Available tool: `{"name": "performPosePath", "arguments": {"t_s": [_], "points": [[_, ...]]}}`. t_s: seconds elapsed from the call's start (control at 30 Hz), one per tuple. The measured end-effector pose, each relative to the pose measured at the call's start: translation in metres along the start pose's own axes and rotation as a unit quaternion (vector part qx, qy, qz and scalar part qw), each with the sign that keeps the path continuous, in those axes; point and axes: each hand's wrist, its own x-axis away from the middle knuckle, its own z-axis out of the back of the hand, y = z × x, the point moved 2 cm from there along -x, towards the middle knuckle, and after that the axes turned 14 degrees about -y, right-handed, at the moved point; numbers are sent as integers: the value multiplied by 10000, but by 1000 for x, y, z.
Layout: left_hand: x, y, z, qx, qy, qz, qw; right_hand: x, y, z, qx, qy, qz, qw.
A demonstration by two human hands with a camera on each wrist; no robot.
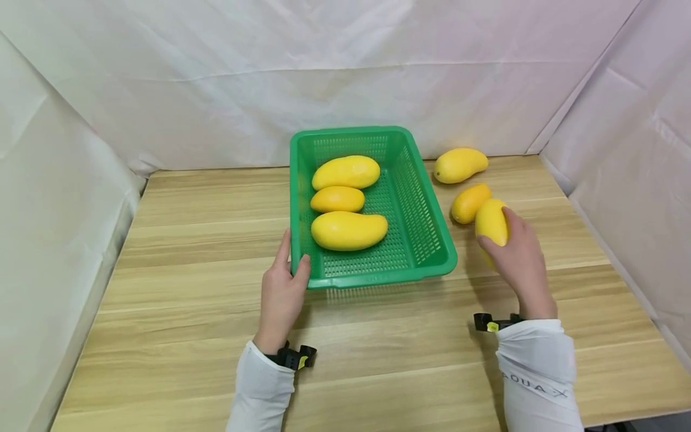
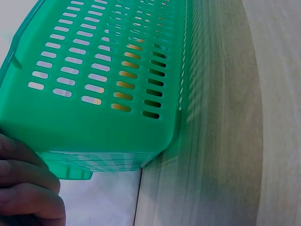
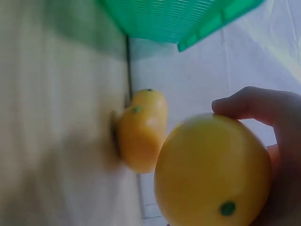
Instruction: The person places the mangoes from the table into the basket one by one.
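Observation:
My left hand [image 1: 283,294] grips the near-left corner of a green plastic basket [image 1: 372,279], thumb over the rim and fingers along the outer wall [image 2: 94,127]. Three yellow mangoes lie in a column on the basket's left side: a far mango [image 1: 346,173], a smaller middle mango [image 1: 338,199] and a near mango [image 1: 348,231]. Right of the basket, my right hand [image 1: 520,258] holds another mango [image 1: 490,223] between thumb and fingers. This mango [image 3: 211,169] looks lifted off the table in the right wrist view.
Beyond the held mango, an orange-yellow mango [image 1: 471,203] and a paler mango [image 1: 460,165] lie on the wooden table [image 1: 205,252], right of the basket. White cloth [image 1: 227,90] hangs behind the table and along both sides.

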Motion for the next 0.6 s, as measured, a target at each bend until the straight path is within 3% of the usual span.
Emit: {"name": "performPosePath", "arguments": {"t_s": [0.3, 0.6], "points": [[0, -1, 0, -5, -20, 46, 10000, -7, -36, 30, 386, -77, 496, 9980], [0, 0, -2, -121, 14, 94, 9999, -15, -89, 48, 919, -350, 897, 9911]]}}
